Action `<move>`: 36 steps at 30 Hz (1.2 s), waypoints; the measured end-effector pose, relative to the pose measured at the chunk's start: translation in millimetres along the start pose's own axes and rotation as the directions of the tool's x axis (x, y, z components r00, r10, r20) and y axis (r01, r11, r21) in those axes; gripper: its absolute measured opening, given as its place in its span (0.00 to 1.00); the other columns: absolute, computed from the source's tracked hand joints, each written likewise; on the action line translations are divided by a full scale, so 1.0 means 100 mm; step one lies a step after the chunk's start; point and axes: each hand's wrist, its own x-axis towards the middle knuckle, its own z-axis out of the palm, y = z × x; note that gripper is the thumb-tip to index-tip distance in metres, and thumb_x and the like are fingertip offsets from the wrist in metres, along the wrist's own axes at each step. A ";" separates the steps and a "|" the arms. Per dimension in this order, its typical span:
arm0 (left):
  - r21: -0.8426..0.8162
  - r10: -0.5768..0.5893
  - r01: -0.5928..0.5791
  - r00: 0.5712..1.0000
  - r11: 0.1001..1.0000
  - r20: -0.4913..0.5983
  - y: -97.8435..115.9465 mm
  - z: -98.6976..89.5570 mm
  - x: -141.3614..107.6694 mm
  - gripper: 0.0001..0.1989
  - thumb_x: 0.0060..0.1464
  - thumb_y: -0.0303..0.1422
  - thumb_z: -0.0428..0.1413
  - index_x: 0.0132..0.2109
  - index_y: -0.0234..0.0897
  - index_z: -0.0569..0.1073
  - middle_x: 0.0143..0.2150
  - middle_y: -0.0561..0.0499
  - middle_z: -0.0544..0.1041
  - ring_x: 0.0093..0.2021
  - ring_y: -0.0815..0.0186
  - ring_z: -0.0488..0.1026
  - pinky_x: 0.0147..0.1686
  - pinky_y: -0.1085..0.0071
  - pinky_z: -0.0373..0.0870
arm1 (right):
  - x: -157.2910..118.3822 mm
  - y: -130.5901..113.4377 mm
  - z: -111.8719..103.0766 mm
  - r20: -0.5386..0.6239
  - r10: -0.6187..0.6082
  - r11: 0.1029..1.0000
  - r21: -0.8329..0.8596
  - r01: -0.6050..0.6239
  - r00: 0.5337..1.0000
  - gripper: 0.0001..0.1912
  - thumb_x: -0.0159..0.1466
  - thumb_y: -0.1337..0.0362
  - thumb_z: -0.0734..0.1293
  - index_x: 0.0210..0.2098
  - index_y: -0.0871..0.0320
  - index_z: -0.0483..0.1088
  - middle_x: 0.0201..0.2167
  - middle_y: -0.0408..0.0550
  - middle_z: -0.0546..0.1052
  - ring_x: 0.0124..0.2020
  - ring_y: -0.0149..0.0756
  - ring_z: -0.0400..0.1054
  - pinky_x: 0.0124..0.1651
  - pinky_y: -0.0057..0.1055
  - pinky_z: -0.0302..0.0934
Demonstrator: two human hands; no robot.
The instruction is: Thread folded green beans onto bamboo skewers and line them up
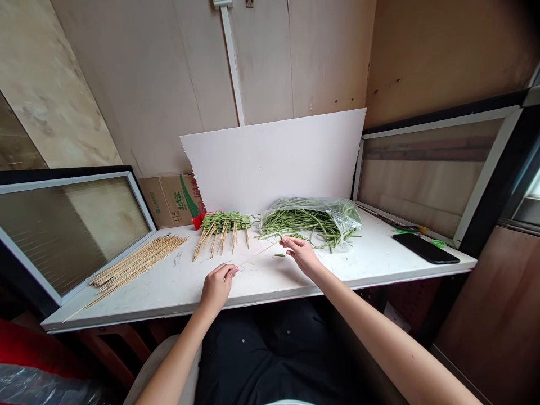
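Pinched in my left hand (218,286) is the near end of a thin bamboo skewer (258,255), slanting up to the right over the table. My right hand (302,254) is closed at the skewer's far end, its fingertips on a bit of green bean (279,238) that they partly hide. Behind my right hand lies a heap of long green beans (299,221) in a clear plastic bag (348,209). A short cut piece of bean (279,255) rests on the table beside that hand. Beyond my left hand are stacked skewers threaded with beans (225,220), sticks toward me.
A bundle of bare skewers (137,261) lies at the left of the white table (169,292). A black phone (426,248) and a green ring (439,243) are at the right. A cardboard box (166,199) and white board (274,163) stand behind, framed panels at both sides.
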 end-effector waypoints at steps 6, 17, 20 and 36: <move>0.032 0.023 -0.022 1.000 0.999 -0.018 0.19 -0.08 0.03 0.13 0.67 0.29 0.51 0.39 0.39 0.80 0.30 0.52 0.78 0.31 0.66 0.76 0.36 0.72 0.68 | -0.01 -0.12 0.08 -0.035 -0.023 0.998 0.064 0.026 0.999 0.20 0.52 0.47 0.81 0.37 0.53 0.84 0.42 0.51 0.82 0.47 0.42 0.72 0.43 0.33 0.60; 0.103 -0.009 0.011 1.000 0.995 -0.017 0.30 -0.15 0.05 0.13 0.59 0.21 0.49 0.38 0.40 0.77 0.33 0.51 0.82 0.33 0.63 0.79 0.36 0.72 0.69 | -0.13 -0.39 0.27 -0.037 -0.089 0.991 0.096 0.092 0.995 0.20 0.48 0.47 0.83 0.32 0.54 0.83 0.33 0.49 0.80 0.39 0.39 0.71 0.39 0.34 0.60; 0.094 -0.032 0.031 0.999 0.995 0.009 0.33 -0.16 0.04 0.13 0.58 0.21 0.48 0.37 0.40 0.76 0.35 0.50 0.83 0.35 0.63 0.79 0.37 0.71 0.69 | -0.17 -0.44 0.31 -0.027 -0.119 0.989 0.079 0.121 0.992 0.19 0.49 0.47 0.83 0.31 0.54 0.83 0.32 0.48 0.80 0.37 0.38 0.69 0.39 0.35 0.61; -0.120 0.003 -0.010 0.999 0.993 -0.052 0.53 -0.27 0.15 0.09 0.67 0.35 0.55 0.41 0.39 0.78 0.33 0.50 0.81 0.28 0.66 0.75 0.32 0.72 0.71 | -0.23 -0.83 0.19 -0.178 -0.310 0.951 -0.063 0.304 0.934 0.21 0.51 0.46 0.82 0.37 0.54 0.84 0.36 0.51 0.84 0.40 0.43 0.75 0.43 0.38 0.67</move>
